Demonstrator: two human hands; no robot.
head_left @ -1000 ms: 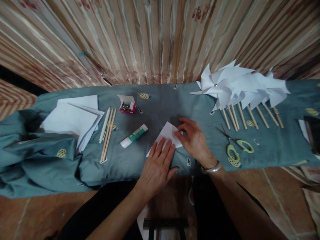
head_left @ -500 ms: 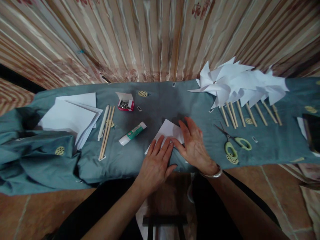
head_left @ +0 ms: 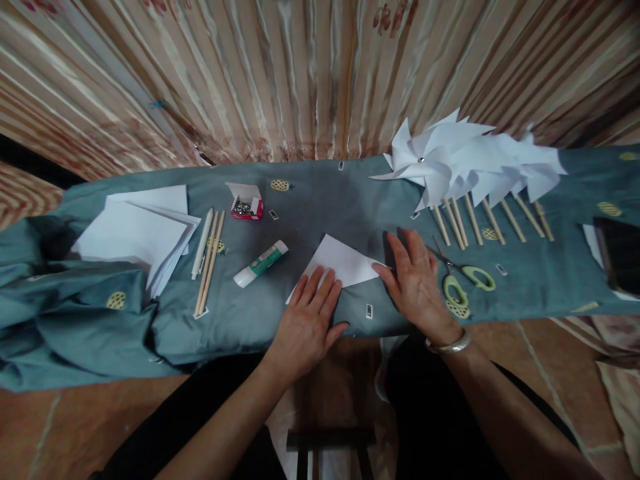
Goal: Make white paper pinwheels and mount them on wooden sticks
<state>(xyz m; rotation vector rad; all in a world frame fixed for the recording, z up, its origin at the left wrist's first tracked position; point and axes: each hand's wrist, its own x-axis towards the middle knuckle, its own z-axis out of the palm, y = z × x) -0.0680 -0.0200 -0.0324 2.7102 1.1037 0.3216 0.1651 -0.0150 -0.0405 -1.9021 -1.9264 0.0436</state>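
A white sheet of paper [head_left: 340,259], folded into a triangle, lies on the cloth-covered table before me. My left hand [head_left: 310,317] rests flat on its left part with the fingers stretched out. At the paper's right corner is my right hand [head_left: 413,277], its thumb touching the tip and its other fingers extended on the cloth. A green and white glue stick [head_left: 261,264] lies to the left of the paper. Right of my right hand are scissors [head_left: 457,273] with green handles, their blades slightly apart.
Several white paper pinwheels [head_left: 470,160] on wooden sticks lie at the back right. To the left are a stack of white paper [head_left: 135,233], a white pen [head_left: 203,243], two wooden sticks [head_left: 210,263] and a small red box [head_left: 247,203] of metal pieces. A dark phone-like object [head_left: 620,253] sits far right.
My right hand has slid right along the folded edge to the paper's right corner, uncovering more of the triangle. My left hand stays pressed on the left part. The view has shifted slightly.
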